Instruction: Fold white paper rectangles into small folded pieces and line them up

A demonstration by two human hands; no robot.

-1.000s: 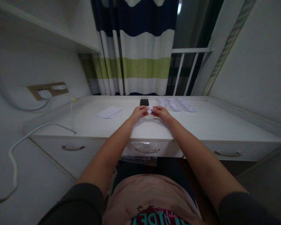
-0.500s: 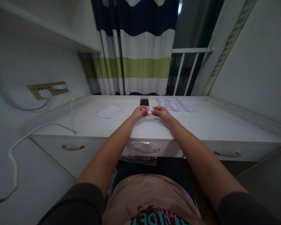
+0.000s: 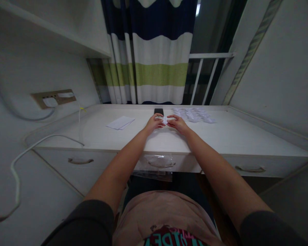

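Observation:
Both my hands meet over the middle of the white desk (image 3: pixel 228 136). Between their fingertips is a small folded white paper piece (image 3: pixel 164 120). My left hand (image 3: pixel 154 123) pinches its left side and my right hand (image 3: pixel 176 123) pinches its right side, fingers curled in. A black phone (image 3: pixel 158 111) lies flat just beyond my hands. Several small folded white paper pieces (image 3: pixel 193 115) lie in a cluster to the right of the phone.
A few flat white paper sheets (image 3: pixel 120 122) lie on the desk to the left. A white cable (image 3: pixel 28 150) runs from a wall socket strip (image 3: pixel 53 98) over the desk's left edge. Drawers with handles (image 3: pixel 249 169) sit below; a striped curtain (image 3: pixel 156 65) hangs behind.
My hands have drawn slightly closer together on the paper piece, which shows less between the fingers. Nothing else on the desk has moved.

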